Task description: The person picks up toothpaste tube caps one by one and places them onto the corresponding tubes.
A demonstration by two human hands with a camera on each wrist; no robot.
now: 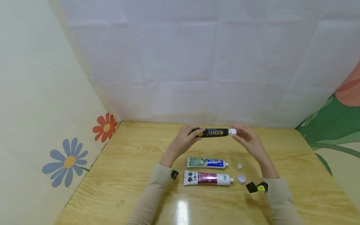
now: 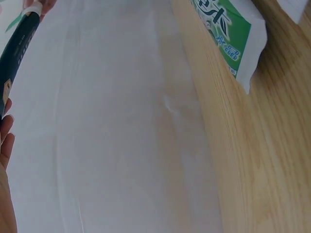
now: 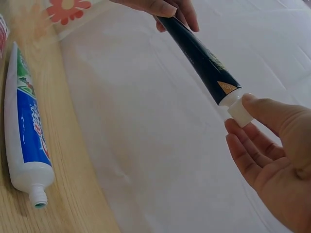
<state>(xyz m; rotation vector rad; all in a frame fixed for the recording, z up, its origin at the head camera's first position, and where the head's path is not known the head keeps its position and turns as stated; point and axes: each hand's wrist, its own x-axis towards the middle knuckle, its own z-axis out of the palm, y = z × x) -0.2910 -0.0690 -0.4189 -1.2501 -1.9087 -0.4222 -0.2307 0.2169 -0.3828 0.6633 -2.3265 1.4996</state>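
Note:
A black toothpaste tube (image 1: 215, 132) is held level above the table. My left hand (image 1: 185, 137) grips its tail end, thumb on the near side. At its other end, my right hand (image 1: 250, 140) pinches the white cap (image 3: 240, 112) between thumb and fingers. The cap sits tilted at the tube's neck in the right wrist view; whether it is threaded on I cannot tell. Below, a green and blue toothpaste tube (image 1: 207, 162) and a white and maroon toothpaste tube (image 1: 208, 178) lie side by side, both uncapped with nozzles to the right.
A small white cap (image 1: 239, 166) and a larger white cap (image 1: 241, 179) lie right of the two tubes' nozzles. The wooden table (image 1: 126, 175) meets a white sheet-covered wall (image 1: 180, 62) behind. Flower-painted panels (image 1: 69, 162) stand at the sides.

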